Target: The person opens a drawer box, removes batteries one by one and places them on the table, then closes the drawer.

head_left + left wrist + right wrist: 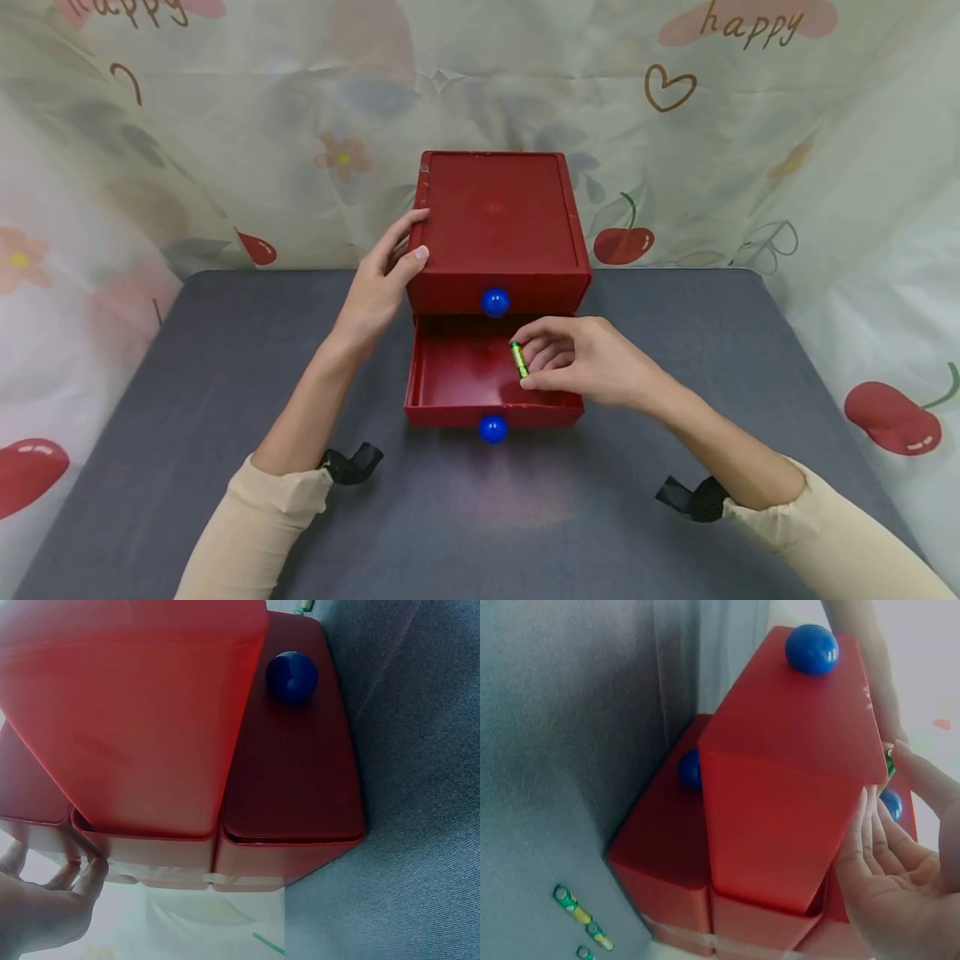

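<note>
In the head view a red drawer cabinet (495, 212) with blue knobs has its middle drawer (457, 367) pulled out. My right hand (581, 358) pinches a small green-and-yellow battery (519, 359) between thumb and index finger, over this drawer. In the right wrist view most of the battery is hidden behind the drawer's edge. My left hand (382, 279) holds the cabinet's left side, its thumb at the top edge. The left wrist view shows those fingers against the cabinet wall and the closed bottom drawer (292, 772) beside the open one.
More batteries (574, 904) lie on the grey table (555, 750) beside the cabinet in the right wrist view. A patterned curtain (262, 167) hangs close behind the cabinet and along both sides. Dark straps (352, 463) hang from the wrists.
</note>
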Available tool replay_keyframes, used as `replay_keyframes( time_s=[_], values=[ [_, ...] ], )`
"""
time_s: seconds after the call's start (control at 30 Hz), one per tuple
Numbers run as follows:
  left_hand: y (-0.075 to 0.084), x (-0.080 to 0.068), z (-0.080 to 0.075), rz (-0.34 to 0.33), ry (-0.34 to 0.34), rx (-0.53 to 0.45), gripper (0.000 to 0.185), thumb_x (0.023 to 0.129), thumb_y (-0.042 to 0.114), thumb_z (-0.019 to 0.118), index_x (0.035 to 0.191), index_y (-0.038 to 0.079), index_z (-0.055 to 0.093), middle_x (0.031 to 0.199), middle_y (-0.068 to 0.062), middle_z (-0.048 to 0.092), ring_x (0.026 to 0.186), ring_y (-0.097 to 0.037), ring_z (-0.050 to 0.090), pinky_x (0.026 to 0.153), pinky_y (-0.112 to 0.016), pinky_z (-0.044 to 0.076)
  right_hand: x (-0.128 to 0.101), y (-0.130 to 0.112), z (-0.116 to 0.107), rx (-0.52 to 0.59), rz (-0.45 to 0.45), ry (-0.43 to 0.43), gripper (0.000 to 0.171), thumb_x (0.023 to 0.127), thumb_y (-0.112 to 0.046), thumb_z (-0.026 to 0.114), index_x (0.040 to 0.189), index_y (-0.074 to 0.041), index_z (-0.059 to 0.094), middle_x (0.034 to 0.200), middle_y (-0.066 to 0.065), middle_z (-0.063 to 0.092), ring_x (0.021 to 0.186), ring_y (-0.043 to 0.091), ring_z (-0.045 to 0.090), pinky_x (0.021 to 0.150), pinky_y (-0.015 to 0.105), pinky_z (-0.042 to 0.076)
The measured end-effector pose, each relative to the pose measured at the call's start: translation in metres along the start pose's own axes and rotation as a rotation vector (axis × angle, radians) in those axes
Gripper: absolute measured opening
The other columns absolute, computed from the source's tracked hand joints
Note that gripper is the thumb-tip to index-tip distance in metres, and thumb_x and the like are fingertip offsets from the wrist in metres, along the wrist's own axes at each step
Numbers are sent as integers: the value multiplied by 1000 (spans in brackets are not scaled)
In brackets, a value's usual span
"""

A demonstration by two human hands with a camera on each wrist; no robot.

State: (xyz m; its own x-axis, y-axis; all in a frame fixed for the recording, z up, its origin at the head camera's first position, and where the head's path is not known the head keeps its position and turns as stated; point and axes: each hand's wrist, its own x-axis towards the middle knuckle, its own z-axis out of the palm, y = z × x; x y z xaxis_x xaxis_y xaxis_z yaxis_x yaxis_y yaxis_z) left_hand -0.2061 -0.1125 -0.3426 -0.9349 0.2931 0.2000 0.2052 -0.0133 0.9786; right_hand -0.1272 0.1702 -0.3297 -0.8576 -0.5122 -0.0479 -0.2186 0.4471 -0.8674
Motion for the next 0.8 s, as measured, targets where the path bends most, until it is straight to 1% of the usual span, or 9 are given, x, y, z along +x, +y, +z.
replay_keyframes(
  time_s=[0.1, 0.33, 0.6, 0.8],
  values=[
    [0, 0, -1, 2, 1, 1, 50, 103, 30, 53, 151, 31, 40, 153, 6, 38, 134, -17, 44, 108, -44, 38, -4, 2, -6, 5, 19, 16, 41, 83, -18, 82, 119, -10, 65, 98, 3, 68, 87, 19, 67, 79, 29, 57],
    [0, 0, 1, 11, -6, 3, 50, 103, 31, 53, 152, 31, 40, 153, 5, 39, 133, -18, 45, 107, -44, 39, -14, 10, -18, 38, 62, 53, 44, 83, -18, 82, 122, -7, 63, 98, 8, 67, 88, 23, 66, 80, 28, 56],
    [-1, 0, 1, 5, -6, 8, 50, 103, 31, 53, 152, 30, 40, 154, 5, 37, 134, -18, 44, 108, -45, 38, -22, 20, -29, 57, 67, 98, 43, 85, -17, 80, 123, -6, 62, 103, 11, 66, 91, 24, 66, 80, 27, 57],
    [0, -1, 0, 2, -5, 4, 50, 103, 30, 53, 152, 30, 40, 154, 5, 37, 134, -18, 44, 106, -45, 41, -27, 29, -35, 49, 91, 132, 45, 86, -17, 79, 125, -5, 61, 107, 12, 65, 94, 23, 66, 81, 26, 56]
  ],
)
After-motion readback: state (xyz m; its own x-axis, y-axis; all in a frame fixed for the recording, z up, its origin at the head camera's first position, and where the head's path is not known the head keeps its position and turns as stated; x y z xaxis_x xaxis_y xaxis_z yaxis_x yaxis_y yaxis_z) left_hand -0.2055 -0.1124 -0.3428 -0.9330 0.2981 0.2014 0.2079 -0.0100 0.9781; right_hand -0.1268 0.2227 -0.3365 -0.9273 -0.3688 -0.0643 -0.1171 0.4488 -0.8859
